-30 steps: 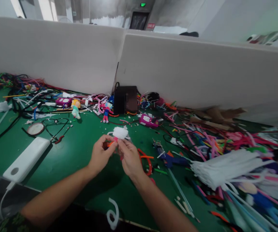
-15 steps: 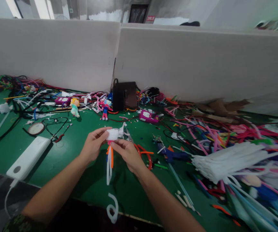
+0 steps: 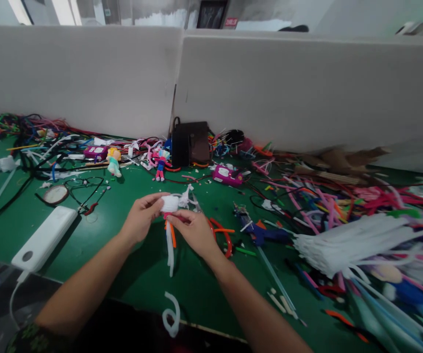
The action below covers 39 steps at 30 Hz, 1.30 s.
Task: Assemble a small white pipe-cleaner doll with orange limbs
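Note:
Between my hands, over the table's front half, is a small pipe-cleaner doll [image 3: 170,204] with a white wound head and a pink band below it. White and orange pipe cleaners [image 3: 170,245] dangle from it. My left hand [image 3: 143,214] pinches the white part from the left, thumb and forefinger closed. On the right, my right hand [image 3: 192,230] has its fingers closed at the pink band. The fingertips cover part of the doll. A curled white pipe cleaner [image 3: 171,318] lies at the table's near edge, below the hands.
A blue glue gun [image 3: 266,235] and a thick bundle of white pipe cleaners [image 3: 347,245] lie to the right. At left are a white power bank [image 3: 45,238] with a cable and eyeglasses [image 3: 86,184]. Finished dolls [image 3: 114,162] and a dark bag [image 3: 191,144] stand near the partition.
The doll has turned slightly in my fingers, and its dangling strands have swung a little to the right. Both hands keep their hold.

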Tool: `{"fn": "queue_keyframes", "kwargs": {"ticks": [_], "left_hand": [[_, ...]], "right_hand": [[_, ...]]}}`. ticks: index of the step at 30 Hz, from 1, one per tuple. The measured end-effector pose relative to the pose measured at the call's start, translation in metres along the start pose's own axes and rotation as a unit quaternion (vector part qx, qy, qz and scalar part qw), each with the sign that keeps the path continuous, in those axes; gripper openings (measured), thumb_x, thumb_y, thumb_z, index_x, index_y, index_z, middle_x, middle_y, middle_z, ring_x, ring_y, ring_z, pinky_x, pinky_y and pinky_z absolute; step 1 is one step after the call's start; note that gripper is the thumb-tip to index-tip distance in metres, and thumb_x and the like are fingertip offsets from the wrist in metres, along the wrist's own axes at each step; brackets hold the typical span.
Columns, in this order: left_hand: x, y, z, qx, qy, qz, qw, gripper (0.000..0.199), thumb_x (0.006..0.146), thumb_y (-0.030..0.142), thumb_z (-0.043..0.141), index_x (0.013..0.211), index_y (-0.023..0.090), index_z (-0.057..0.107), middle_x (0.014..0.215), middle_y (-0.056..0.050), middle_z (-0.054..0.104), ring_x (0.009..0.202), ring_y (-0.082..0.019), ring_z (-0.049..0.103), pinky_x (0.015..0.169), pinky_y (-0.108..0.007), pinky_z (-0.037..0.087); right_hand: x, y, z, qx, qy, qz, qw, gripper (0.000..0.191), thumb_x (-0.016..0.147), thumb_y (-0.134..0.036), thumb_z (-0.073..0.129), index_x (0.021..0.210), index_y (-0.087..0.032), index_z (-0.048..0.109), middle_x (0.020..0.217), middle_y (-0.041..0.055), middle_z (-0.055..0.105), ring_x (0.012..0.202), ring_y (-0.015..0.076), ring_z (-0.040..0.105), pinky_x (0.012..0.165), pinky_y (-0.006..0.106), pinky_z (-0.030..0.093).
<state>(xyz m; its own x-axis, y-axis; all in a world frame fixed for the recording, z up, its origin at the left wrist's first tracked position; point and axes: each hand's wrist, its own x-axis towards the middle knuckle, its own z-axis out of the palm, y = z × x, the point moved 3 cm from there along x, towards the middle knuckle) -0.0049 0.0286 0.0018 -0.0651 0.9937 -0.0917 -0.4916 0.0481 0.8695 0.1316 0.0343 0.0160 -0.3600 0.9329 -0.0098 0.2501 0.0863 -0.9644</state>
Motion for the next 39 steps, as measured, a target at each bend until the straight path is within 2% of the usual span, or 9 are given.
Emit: {"fn": "queue_keyframes", "kwargs": {"ticks": [5, 11, 15, 19, 21, 23, 27, 31, 39], "left_hand": [[0.0, -0.003, -0.001, -0.056, 0.021, -0.033, 0.998, 0.043, 0.064, 0.043, 0.076, 0.1, 0.021, 0.07, 0.086, -0.004, 0.069, 0.074, -0.012, 0.061, 0.065, -0.022, 0.048], [-0.001, -0.007, 0.003, 0.008, -0.048, -0.003, 0.999, 0.061, 0.052, 0.011, 0.081, 0.111, 0.023, 0.065, 0.095, -0.004, 0.07, 0.085, -0.016, 0.064, 0.079, -0.028, 0.049], [-0.001, -0.004, 0.003, 0.044, -0.049, 0.018, 0.998, 0.051, 0.055, 0.015, 0.079, 0.104, 0.02, 0.069, 0.098, -0.007, 0.071, 0.09, -0.02, 0.064, 0.085, -0.033, 0.048], [-0.003, 0.002, 0.003, 0.008, -0.071, -0.012, 0.997, 0.062, 0.056, 0.019, 0.08, 0.115, 0.025, 0.063, 0.107, -0.007, 0.067, 0.093, -0.019, 0.063, 0.083, -0.032, 0.049], [-0.004, 0.0, 0.001, 0.005, -0.062, -0.041, 0.997, 0.059, 0.054, 0.019, 0.082, 0.11, 0.023, 0.066, 0.104, -0.007, 0.067, 0.086, -0.018, 0.064, 0.077, -0.031, 0.051], [-0.003, -0.004, 0.0, 0.027, -0.048, -0.066, 0.996, 0.047, 0.05, 0.02, 0.084, 0.095, 0.017, 0.07, 0.093, -0.008, 0.069, 0.076, -0.016, 0.065, 0.073, -0.03, 0.052], [-0.002, -0.01, 0.001, 0.06, -0.005, -0.057, 0.997, 0.033, 0.048, 0.027, 0.085, 0.076, 0.012, 0.073, 0.07, -0.007, 0.07, 0.062, -0.014, 0.062, 0.068, -0.029, 0.051], [-0.004, -0.009, 0.003, 0.071, 0.023, -0.043, 0.996, 0.031, 0.049, 0.031, 0.083, 0.072, 0.012, 0.074, 0.067, -0.007, 0.071, 0.058, -0.013, 0.061, 0.065, -0.028, 0.051], [-0.005, -0.009, -0.001, 0.145, 0.015, 0.022, 0.989, 0.017, 0.061, 0.029, 0.075, 0.071, 0.015, 0.075, 0.065, -0.005, 0.071, 0.06, -0.016, 0.062, 0.066, -0.031, 0.051]], "right_hand": [[0.001, 0.003, -0.002, 0.028, 0.002, 0.005, 1.0, 0.024, 0.076, -0.038, 0.059, 0.08, -0.017, 0.071, 0.074, 0.0026, 0.07, 0.069, 0.017, 0.06, 0.064, 0.028, 0.047], [0.0, 0.004, -0.006, 0.016, 0.027, -0.031, 0.999, 0.023, 0.077, -0.038, 0.059, 0.072, -0.017, 0.068, 0.068, 0.0013, 0.065, 0.064, 0.0157, 0.056, 0.06, 0.026, 0.043], [0.0, 0.004, -0.005, 0.018, 0.024, -0.041, 0.999, 0.022, 0.077, -0.037, 0.058, 0.073, -0.018, 0.068, 0.066, 0.0014, 0.065, 0.062, 0.0157, 0.055, 0.057, 0.026, 0.042], [0.001, 0.002, -0.006, 0.045, 0.028, -0.033, 0.998, 0.021, 0.077, -0.036, 0.059, 0.08, -0.018, 0.071, 0.076, 0.0026, 0.07, 0.072, 0.0186, 0.06, 0.066, 0.029, 0.046], [0.002, 0.002, -0.008, 0.056, 0.035, -0.028, 0.997, 0.021, 0.077, -0.036, 0.06, 0.082, -0.019, 0.072, 0.079, 0.0029, 0.071, 0.078, 0.02, 0.062, 0.072, 0.03, 0.047], [0.003, 0.002, -0.009, 0.066, 0.041, -0.023, 0.997, 0.021, 0.076, -0.035, 0.06, 0.083, -0.019, 0.072, 0.082, 0.0031, 0.071, 0.08, 0.0206, 0.063, 0.075, 0.032, 0.048], [0.003, 0.004, -0.008, 0.084, 0.036, -0.014, 0.996, 0.023, 0.077, -0.037, 0.06, 0.085, -0.019, 0.072, 0.082, 0.0035, 0.071, 0.079, 0.0205, 0.063, 0.074, 0.032, 0.049], [0.002, 0.005, -0.006, 0.105, 0.03, -0.008, 0.994, 0.025, 0.076, -0.04, 0.062, 0.085, -0.019, 0.072, 0.08, 0.0035, 0.071, 0.074, 0.0205, 0.064, 0.072, 0.032, 0.05], [0.001, 0.002, -0.006, 0.113, 0.028, -0.02, 0.993, 0.027, 0.073, -0.044, 0.066, 0.08, -0.02, 0.073, 0.074, 0.0022, 0.07, 0.068, 0.0185, 0.06, 0.071, 0.032, 0.049]]}}
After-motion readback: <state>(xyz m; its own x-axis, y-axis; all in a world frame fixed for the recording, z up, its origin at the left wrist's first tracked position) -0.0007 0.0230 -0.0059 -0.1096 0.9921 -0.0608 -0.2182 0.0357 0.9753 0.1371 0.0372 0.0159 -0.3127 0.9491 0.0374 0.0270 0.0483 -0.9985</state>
